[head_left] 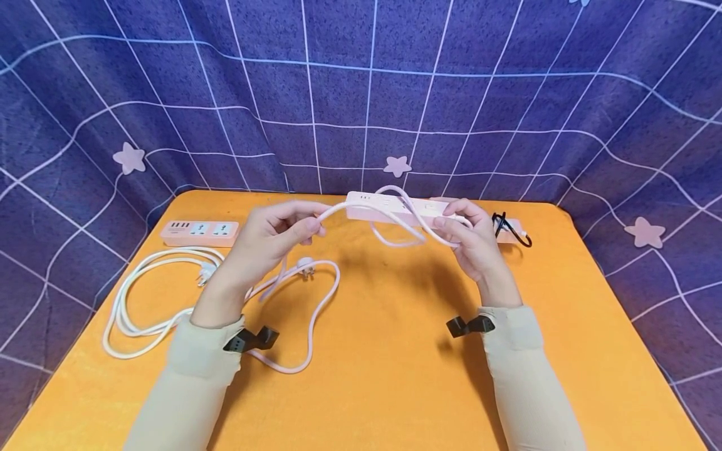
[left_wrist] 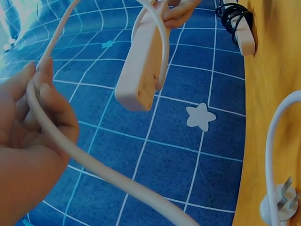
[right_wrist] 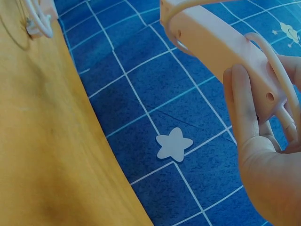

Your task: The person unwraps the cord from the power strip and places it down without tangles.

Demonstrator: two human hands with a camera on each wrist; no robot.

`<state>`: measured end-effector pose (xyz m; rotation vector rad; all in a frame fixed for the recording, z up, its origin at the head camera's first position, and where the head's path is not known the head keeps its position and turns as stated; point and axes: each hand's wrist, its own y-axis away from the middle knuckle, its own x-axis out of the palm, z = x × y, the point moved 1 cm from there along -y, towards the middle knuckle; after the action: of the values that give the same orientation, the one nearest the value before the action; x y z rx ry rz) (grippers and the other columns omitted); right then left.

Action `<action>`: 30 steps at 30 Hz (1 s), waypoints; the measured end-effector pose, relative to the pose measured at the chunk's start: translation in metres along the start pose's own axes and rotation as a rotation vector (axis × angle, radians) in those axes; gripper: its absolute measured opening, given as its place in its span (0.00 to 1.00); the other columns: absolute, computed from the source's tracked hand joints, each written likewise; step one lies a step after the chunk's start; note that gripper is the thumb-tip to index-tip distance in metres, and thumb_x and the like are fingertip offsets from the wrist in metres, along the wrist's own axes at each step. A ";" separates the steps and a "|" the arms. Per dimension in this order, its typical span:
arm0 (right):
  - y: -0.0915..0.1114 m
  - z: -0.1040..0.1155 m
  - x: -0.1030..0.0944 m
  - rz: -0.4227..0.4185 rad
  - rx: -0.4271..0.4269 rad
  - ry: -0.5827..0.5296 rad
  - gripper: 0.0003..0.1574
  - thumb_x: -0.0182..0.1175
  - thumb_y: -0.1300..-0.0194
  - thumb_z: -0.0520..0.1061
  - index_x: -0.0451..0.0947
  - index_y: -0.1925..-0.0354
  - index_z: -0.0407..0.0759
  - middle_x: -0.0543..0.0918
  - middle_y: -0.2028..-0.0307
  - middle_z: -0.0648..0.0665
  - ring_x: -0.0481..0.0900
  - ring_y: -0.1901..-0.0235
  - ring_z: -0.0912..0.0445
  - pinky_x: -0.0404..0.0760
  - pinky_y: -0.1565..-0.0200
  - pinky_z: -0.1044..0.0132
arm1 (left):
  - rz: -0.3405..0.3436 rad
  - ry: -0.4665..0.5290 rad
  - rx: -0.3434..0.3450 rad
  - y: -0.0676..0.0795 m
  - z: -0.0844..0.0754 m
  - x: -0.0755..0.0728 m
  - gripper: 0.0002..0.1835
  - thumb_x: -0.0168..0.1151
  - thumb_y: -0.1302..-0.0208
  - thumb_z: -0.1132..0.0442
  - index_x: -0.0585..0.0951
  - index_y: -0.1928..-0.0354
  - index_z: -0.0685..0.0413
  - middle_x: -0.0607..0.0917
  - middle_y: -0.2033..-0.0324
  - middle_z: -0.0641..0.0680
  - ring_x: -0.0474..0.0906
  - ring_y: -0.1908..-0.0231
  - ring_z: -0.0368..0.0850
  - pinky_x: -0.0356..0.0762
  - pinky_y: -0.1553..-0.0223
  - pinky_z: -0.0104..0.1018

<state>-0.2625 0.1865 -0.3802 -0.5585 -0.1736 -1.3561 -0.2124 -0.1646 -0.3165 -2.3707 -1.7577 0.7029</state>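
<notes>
Above the table, my right hand (head_left: 472,241) grips one end of a pink power strip (head_left: 369,202). Its cord (head_left: 395,243) loops around the strip's body, and a stretch runs across to my left hand (head_left: 267,241). The left thumb and fingers pinch that cord, as the left wrist view shows with the cord (left_wrist: 113,176) crossing the palm. In the right wrist view, fingers (right_wrist: 242,92) lie along the side of the strip (right_wrist: 221,42). The cord's slack lies on the table and ends in a round plug (head_left: 305,265) with metal prongs.
At the back left lies another pink power strip (head_left: 198,233), beside a coiled white cord (head_left: 121,313) with its plug (head_left: 205,273). A smaller pink strip (head_left: 510,230) with a black cable (head_left: 499,220) sits back right. Blue grid curtains (head_left: 338,94) enclose the orange table (head_left: 383,376).
</notes>
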 end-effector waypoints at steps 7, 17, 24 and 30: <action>-0.001 0.000 0.000 -0.004 -0.026 -0.015 0.20 0.56 0.37 0.21 0.83 0.67 0.44 0.88 0.48 0.41 0.86 0.59 0.56 0.86 0.62 0.71 | 0.129 -0.006 0.028 0.003 -0.005 -0.001 0.12 0.64 0.23 0.66 0.88 0.44 0.57 0.90 0.64 0.54 0.82 0.66 0.46 0.81 0.64 0.33; -0.001 0.000 0.001 -0.002 -0.041 -0.014 0.20 0.57 0.37 0.20 0.83 0.67 0.43 0.88 0.48 0.40 0.86 0.60 0.56 0.88 0.61 0.69 | 0.298 0.042 0.009 0.005 -0.004 -0.003 0.13 0.63 0.23 0.69 0.86 0.42 0.63 0.89 0.64 0.55 0.85 0.67 0.43 0.86 0.64 0.35; -0.002 0.001 0.002 0.006 -0.054 -0.007 0.20 0.57 0.38 0.20 0.83 0.67 0.44 0.87 0.48 0.40 0.85 0.55 0.56 0.88 0.59 0.69 | 0.387 0.022 -0.014 0.005 -0.002 -0.004 0.12 0.63 0.23 0.67 0.87 0.42 0.60 0.90 0.63 0.55 0.84 0.69 0.45 0.85 0.67 0.36; -0.002 0.002 0.002 0.002 -0.056 -0.011 0.20 0.57 0.38 0.20 0.83 0.67 0.43 0.87 0.47 0.40 0.86 0.54 0.55 0.88 0.58 0.68 | 0.433 -0.049 -0.045 0.005 -0.001 -0.003 0.13 0.66 0.25 0.64 0.88 0.43 0.55 0.91 0.60 0.50 0.85 0.63 0.44 0.86 0.61 0.36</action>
<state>-0.2633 0.1852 -0.3775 -0.6132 -0.1443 -1.3598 -0.2082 -0.1690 -0.3162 -2.8207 -1.2922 0.7784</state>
